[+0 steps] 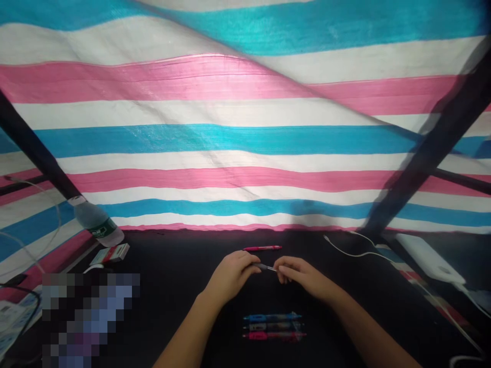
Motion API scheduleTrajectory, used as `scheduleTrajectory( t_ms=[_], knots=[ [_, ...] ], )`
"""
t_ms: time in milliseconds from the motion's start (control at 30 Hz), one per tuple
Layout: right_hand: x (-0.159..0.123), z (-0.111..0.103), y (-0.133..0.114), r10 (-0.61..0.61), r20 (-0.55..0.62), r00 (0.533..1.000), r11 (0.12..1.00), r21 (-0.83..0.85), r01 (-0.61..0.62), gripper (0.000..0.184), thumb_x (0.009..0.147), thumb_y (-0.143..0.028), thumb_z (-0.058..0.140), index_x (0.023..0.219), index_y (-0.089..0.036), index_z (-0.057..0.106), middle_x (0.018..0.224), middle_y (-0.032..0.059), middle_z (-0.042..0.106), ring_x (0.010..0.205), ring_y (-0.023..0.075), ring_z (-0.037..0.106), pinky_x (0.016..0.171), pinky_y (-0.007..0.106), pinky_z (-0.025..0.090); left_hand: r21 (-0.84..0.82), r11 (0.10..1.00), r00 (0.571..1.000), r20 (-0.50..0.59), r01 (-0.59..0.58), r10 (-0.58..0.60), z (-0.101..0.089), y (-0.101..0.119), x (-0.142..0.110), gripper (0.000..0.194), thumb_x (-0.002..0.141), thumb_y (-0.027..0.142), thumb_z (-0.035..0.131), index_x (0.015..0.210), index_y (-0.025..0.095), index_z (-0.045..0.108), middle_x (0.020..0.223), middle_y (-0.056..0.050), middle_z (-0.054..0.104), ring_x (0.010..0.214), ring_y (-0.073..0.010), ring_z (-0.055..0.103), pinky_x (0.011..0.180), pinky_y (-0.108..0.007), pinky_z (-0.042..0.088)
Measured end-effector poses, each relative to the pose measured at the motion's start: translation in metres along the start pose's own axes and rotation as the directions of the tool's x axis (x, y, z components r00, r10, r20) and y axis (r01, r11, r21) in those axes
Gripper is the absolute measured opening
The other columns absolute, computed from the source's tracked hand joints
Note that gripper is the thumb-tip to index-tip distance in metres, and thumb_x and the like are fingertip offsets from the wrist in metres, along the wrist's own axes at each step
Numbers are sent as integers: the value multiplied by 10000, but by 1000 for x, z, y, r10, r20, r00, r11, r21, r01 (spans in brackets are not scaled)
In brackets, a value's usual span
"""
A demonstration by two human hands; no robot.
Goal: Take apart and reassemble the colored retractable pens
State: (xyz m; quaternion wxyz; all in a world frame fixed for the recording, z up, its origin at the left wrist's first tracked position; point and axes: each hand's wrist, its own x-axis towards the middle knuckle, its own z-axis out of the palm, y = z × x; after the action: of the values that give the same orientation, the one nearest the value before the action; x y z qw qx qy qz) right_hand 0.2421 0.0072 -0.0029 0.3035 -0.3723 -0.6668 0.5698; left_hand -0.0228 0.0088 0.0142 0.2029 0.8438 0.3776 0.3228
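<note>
My left hand (232, 271) is closed around the back of a pen (261, 266) with a dark grey grip, held level above the black table. The pen's thin silvery front end points right and meets the curled fingertips of my right hand (301, 272). Whether a small separate part sits in those fingertips is hidden. Just beyond my hands lies a red pen (264, 248). Nearer to me, between my forearms, a blue pen (272, 317), a black pen (270, 326) and a pink-red pen (270, 336) lie side by side.
At the left stand a plastic bottle (100, 225) with a green label and a small box (111, 254). A white power bank (429, 258) with cables lies at the right. Striped sheeting (230, 138) hangs behind the black table (172, 250), with dark frame posts either side.
</note>
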Motion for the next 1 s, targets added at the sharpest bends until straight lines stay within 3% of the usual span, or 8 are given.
scheduleTrajectory(
  t_ms=[300,400,567,667,733,833,900,1000],
  knots=[
    [2,13,11,74,92,993,912,397,-104,412,965,-521,649,933,-125,759,545,-75,365,526,99,232,549,268,209,-224,973,999,19,51,-48,3,10,-1,200,1034,246,553,1133,226,726,957,-20,745,863,-157,686,821,-255,505],
    [2,14,8,44,39,998,963,263,-52,432,971,-534,636,955,-126,776,569,-61,395,544,103,282,558,271,210,-210,972,995,34,102,-98,3,8,0,221,1044,276,528,1048,201,736,818,-4,712,741,-146,660,737,-251,488],
    [3,19,4,-35,-136,990,999,-41,30,388,933,-525,680,989,-158,791,658,-15,557,648,151,483,627,280,333,62,989,991,1,132,-133,1,6,1,446,1071,352,452,740,190,703,723,-27,664,746,-187,623,744,-309,444],
    [4,21,7,-48,-199,979,995,-95,29,373,935,-509,667,1027,-169,790,671,-5,609,669,176,542,650,293,385,85,993,996,-33,82,-80,0,7,1,226,1019,372,583,1017,203,733,930,-45,714,907,-212,641,847,-328,453],
    [5,20,10,-52,-196,979,994,-110,31,354,948,-488,649,1042,-177,789,674,-3,628,669,181,562,647,293,399,64,998,999,-27,29,-28,1,7,0,239,965,350,684,1170,227,688,1058,-39,718,996,-211,636,893,-326,445],
    [6,20,11,-75,-190,979,989,-142,48,305,959,-438,644,1049,-183,784,707,8,677,701,196,616,680,298,443,117,993,1000,6,19,-20,3,7,0,142,1014,332,613,1028,223,703,965,-20,729,918,-197,638,846,-331,427],
    [5,21,10,-113,-197,974,978,-196,74,263,960,-398,651,1046,-186,781,769,25,723,752,212,659,731,310,480,184,982,998,22,48,-53,4,6,0,277,1059,343,522,898,207,702,850,-19,719,829,-197,631,797,-343,412],
    [4,23,8,-171,-192,966,951,-289,111,216,963,-351,653,1050,-197,777,895,48,765,829,229,696,789,326,510,234,972,998,32,36,-45,4,6,0,237,1037,377,564,963,208,712,909,-36,731,866,-216,637,802,-356,412]
  ],
)
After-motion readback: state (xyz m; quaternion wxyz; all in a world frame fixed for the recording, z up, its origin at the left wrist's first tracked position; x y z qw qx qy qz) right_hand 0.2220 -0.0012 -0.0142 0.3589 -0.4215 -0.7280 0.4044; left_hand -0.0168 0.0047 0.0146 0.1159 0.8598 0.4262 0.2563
